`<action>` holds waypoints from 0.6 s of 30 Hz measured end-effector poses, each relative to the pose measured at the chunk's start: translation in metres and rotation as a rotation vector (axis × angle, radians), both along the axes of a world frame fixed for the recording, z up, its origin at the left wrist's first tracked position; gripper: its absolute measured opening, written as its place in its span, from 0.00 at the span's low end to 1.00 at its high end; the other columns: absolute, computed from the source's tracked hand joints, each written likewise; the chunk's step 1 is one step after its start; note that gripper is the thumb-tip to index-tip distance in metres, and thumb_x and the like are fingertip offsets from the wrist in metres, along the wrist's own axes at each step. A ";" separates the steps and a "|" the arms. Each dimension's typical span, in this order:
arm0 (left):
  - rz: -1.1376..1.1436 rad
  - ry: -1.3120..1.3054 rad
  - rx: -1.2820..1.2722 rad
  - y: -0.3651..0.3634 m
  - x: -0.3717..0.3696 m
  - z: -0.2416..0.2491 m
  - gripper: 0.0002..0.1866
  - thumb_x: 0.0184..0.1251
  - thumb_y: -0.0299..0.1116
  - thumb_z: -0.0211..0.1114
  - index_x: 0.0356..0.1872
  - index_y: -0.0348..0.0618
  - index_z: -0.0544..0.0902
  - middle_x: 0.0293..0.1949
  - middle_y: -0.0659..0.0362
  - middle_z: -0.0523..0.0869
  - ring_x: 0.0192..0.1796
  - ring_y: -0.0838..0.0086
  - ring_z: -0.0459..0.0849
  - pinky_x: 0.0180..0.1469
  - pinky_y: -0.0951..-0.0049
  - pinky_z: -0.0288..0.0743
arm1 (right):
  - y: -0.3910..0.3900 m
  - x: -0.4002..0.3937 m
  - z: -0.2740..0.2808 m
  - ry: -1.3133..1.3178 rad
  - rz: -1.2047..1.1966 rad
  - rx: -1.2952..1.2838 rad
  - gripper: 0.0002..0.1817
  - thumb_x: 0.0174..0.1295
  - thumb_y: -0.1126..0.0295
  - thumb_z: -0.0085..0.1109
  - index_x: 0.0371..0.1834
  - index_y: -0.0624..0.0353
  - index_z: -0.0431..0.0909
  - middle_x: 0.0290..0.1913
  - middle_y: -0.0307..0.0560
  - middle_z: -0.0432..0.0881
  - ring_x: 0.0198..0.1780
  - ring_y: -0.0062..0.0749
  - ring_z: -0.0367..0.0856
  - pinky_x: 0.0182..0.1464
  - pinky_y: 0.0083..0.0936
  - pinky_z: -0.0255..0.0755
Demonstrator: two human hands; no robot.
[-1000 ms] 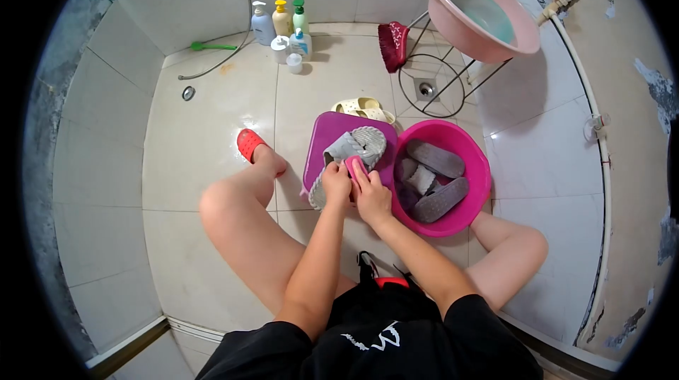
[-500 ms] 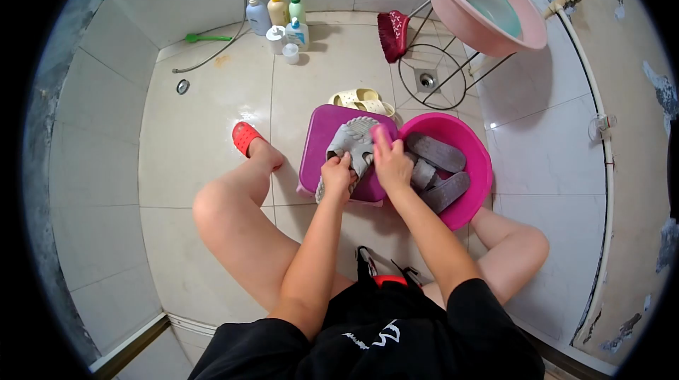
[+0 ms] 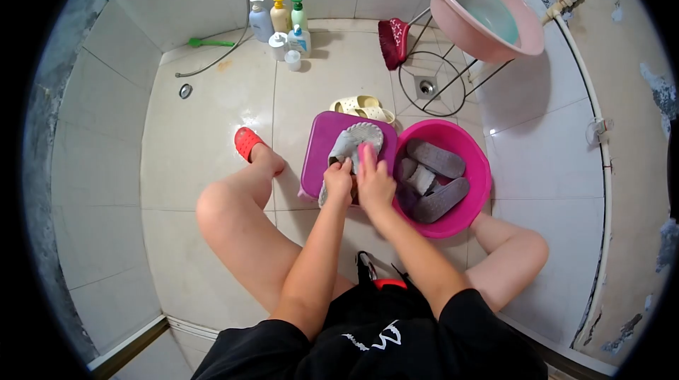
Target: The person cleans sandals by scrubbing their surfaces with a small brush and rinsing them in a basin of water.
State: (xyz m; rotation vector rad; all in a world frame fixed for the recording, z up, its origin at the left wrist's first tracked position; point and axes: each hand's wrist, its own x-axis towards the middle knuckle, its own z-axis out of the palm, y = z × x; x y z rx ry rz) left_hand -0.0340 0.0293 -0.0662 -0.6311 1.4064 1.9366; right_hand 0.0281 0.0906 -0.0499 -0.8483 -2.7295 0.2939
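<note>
A grey slipper with a braided edge [image 3: 364, 130] lies on top of a purple stool [image 3: 320, 146]. My left hand [image 3: 338, 180] is closed round the near part of the slipper and holds it against the stool. In my right hand [image 3: 376, 186] is a pink brush [image 3: 366, 153], pressed to the slipper's upper side; its bristles are hidden. Just right of the stool a magenta basin [image 3: 483, 180] holds several grey slippers [image 3: 442, 199].
Cream clogs [image 3: 363, 106] sit behind the stool. Several pump bottles [image 3: 281, 19] stand at the back wall. On the right, a metal rack [image 3: 433, 110] bears a pale pink basin [image 3: 488, 33] beside a floor drain [image 3: 426, 87]. A dark red brush head [image 3: 393, 44] is near the rack.
My right hand has moved left and down with the pink brush, from the slipper's right edge onto its upper side. The left hand keeps its hold; the view has shifted slightly.
</note>
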 end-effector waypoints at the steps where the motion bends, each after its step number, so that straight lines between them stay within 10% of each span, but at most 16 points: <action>1: -0.008 0.099 -0.086 0.002 0.000 -0.013 0.11 0.69 0.35 0.59 0.27 0.44 0.75 0.18 0.67 0.71 0.18 0.80 0.71 0.20 0.75 0.66 | -0.012 0.015 0.005 0.038 0.083 -0.068 0.30 0.64 0.54 0.53 0.70 0.37 0.61 0.33 0.50 0.70 0.20 0.50 0.76 0.22 0.44 0.73; 18: -0.028 -0.012 -0.020 -0.002 0.003 0.013 0.09 0.71 0.37 0.58 0.31 0.45 0.74 0.24 0.65 0.75 0.23 0.79 0.73 0.26 0.78 0.71 | -0.006 0.015 0.017 -0.130 -0.028 -0.139 0.30 0.67 0.56 0.48 0.73 0.42 0.54 0.32 0.55 0.76 0.27 0.53 0.81 0.27 0.47 0.76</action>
